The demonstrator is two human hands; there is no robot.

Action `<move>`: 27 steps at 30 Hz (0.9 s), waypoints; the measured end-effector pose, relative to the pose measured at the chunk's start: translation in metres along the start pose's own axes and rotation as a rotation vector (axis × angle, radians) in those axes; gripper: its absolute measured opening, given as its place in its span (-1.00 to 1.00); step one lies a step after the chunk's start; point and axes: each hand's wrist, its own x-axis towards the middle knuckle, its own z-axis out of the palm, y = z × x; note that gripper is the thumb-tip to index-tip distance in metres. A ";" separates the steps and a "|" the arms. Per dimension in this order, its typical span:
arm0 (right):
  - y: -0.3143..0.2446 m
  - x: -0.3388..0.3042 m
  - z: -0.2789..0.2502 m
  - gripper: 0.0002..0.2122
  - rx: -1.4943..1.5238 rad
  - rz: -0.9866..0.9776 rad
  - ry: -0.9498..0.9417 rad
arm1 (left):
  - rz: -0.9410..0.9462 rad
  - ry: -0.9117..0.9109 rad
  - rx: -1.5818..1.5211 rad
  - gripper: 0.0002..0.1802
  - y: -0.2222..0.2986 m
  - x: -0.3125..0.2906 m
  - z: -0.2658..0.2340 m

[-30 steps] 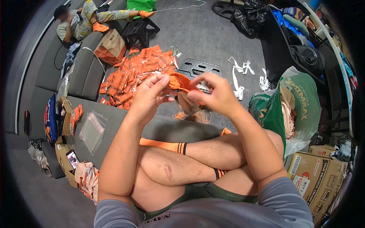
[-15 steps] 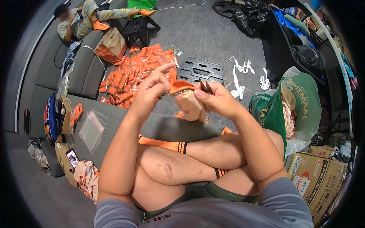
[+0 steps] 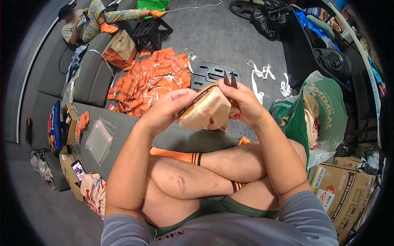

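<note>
Between my hands, above my crossed legs, is a pale peach sock [image 3: 206, 113], apparently inside out, with an orange edge and a dark printed band along its cuff. My left hand [image 3: 164, 108] grips the cuff at its left end. My right hand [image 3: 247, 103] holds the cuff's other end. The same right hand also keeps a pair of scissors [image 3: 230, 80]; their dark blades point up past the fingers and a bit of red handle shows below. The lower part of the sock hangs down, partly hidden behind my right fingers.
A heap of orange packets [image 3: 152, 82] covers the floor ahead, beside a black plastic step [image 3: 209, 71] and white strips [image 3: 262, 71]. At right stand a green plastic bag [image 3: 328, 106] of peach socks and cartons [image 3: 344, 192]. Clear sleeves [image 3: 99, 137] lie left. Another person [image 3: 80, 26] sits far left.
The sock has been turned and spread, so its dark band now faces me. My left hand has come down with fingers closed on the cuff; the scissors now point upward.
</note>
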 end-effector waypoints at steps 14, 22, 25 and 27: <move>0.022 0.010 0.025 -0.81 -1.157 -0.909 0.257 | 0.029 0.082 -0.112 -0.75 -0.005 0.007 -0.006; 0.013 0.006 0.011 -0.89 -1.103 -0.795 0.338 | 0.076 0.233 -0.161 -0.79 -0.003 0.007 -0.006; 0.004 0.007 0.000 -0.88 -1.002 -0.626 0.478 | 0.075 0.220 -0.168 -0.78 -0.001 0.005 -0.008; -0.012 0.010 -0.035 -0.86 -1.098 -0.493 0.634 | 0.075 0.247 -0.174 -0.78 0.000 0.004 -0.005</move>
